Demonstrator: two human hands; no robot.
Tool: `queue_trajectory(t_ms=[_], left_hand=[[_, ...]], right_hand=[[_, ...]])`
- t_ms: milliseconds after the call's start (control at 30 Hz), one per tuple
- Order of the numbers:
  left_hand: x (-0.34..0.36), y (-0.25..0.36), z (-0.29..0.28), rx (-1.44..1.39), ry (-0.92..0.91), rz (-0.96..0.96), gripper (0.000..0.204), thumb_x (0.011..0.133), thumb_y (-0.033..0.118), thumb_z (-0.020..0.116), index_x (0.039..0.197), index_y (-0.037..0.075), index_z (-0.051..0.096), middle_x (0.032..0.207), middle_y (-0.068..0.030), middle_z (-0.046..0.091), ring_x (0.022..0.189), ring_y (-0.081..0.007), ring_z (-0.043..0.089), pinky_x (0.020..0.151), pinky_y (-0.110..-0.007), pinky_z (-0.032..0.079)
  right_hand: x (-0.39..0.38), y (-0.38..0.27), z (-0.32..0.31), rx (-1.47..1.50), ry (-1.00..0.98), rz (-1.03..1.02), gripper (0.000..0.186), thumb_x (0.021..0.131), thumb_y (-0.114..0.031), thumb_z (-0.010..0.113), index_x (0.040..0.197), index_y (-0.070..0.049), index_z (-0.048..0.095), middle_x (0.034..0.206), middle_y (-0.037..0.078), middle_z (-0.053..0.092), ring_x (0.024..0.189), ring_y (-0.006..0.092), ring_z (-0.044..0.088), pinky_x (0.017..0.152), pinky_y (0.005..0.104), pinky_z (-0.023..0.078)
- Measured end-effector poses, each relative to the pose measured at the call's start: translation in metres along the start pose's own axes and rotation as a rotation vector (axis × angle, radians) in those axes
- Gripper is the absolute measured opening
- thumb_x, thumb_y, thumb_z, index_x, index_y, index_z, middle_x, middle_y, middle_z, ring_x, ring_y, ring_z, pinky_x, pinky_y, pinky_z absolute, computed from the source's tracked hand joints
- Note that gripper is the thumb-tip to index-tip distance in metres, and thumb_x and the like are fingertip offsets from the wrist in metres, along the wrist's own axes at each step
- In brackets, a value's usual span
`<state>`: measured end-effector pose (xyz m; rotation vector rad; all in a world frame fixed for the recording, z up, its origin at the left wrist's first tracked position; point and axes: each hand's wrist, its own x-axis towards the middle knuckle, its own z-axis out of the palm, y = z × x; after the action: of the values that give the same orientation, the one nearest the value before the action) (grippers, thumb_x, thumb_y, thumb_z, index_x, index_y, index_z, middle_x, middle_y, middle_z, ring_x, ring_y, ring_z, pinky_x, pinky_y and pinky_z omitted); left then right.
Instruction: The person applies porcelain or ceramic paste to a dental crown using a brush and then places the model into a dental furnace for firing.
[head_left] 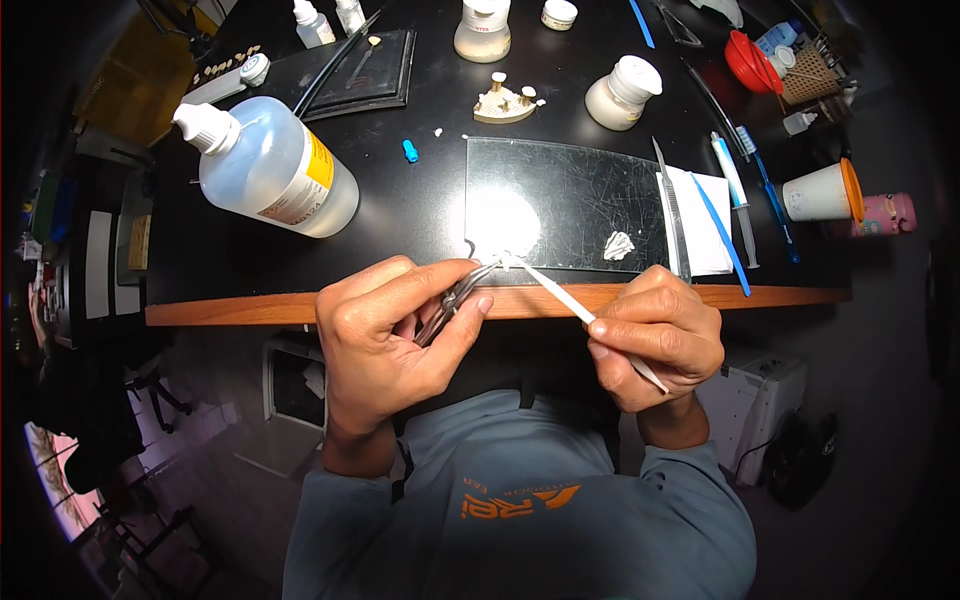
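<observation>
My left hand [380,335] is closed around dark metal forceps [452,302]. At the forceps' tip, over the near edge of a glass slab [575,180], sits a small white piece [506,261], too small to name. My right hand [662,338] pinches a slim white plastic spatula [560,293], slanting up to the left. Its far end meets the white piece; I cannot tell how they touch. A crumpled lump of white paste [619,246] lies on the slab, not far from my right hand. Bright glare covers the slab's left part.
A large squeeze bottle [280,170] stands at left. Beyond the slab are a dental model [505,102] and a white-lidded jar [622,92]. At right lie metal tweezers [670,205], a blue stick [720,232], a syringe [733,175] and a toothbrush [770,195]. The wooden table edge [240,312] runs in front.
</observation>
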<state>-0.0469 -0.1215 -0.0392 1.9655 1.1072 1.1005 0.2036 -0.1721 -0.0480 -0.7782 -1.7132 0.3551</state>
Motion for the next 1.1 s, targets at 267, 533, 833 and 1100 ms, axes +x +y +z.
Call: queue_trajectory(t_ms=[267,533,833,1100], left_hand=[[0.0004,0.0007,-0.0007,0.006,-0.004,0.008,0.027,0.076,0.003,0.090,0.102,0.000,0.083,0.063,0.0014,0.055,0.053,-0.0027,0.043,0.049,-0.024,0.027],[0.0011,0.0015,0.0001,0.015,0.014,0.002,0.025,0.074,0.004,0.092,0.097,0.002,0.084,0.060,-0.0008,0.056,0.049,-0.0061,0.044,0.047,-0.027,0.030],[-0.0004,-0.0009,0.0001,-0.002,0.003,0.009,0.028,0.075,0.003,0.090,0.102,0.001,0.084,0.063,0.0003,0.056,0.052,-0.0034,0.043,0.049,-0.024,0.027],[-0.0001,-0.0001,-0.0001,-0.008,0.003,0.003,0.027,0.076,0.004,0.089,0.102,0.001,0.084,0.062,0.0004,0.056,0.051,-0.0034,0.042,0.048,-0.024,0.026]], right_hand=[[0.0001,-0.0006,0.0006,-0.054,0.001,0.012,0.025,0.069,0.008,0.078,0.093,-0.001,0.082,0.080,0.008,0.075,0.066,0.0155,0.068,0.056,0.0260,0.053],[-0.0008,0.0013,0.0015,-0.032,0.002,-0.008,0.026,0.068,0.009,0.078,0.092,0.000,0.082,0.081,0.008,0.076,0.067,0.0152,0.069,0.054,0.0255,0.053],[-0.0010,0.0017,0.0010,0.006,-0.001,-0.040,0.027,0.067,0.008,0.077,0.092,-0.001,0.082,0.081,0.009,0.076,0.066,0.0152,0.069,0.053,0.0248,0.052],[-0.0018,0.0006,0.0007,-0.009,0.023,-0.028,0.024,0.071,0.007,0.079,0.093,-0.001,0.082,0.081,0.008,0.076,0.066,0.0155,0.069,0.054,0.0252,0.051]])
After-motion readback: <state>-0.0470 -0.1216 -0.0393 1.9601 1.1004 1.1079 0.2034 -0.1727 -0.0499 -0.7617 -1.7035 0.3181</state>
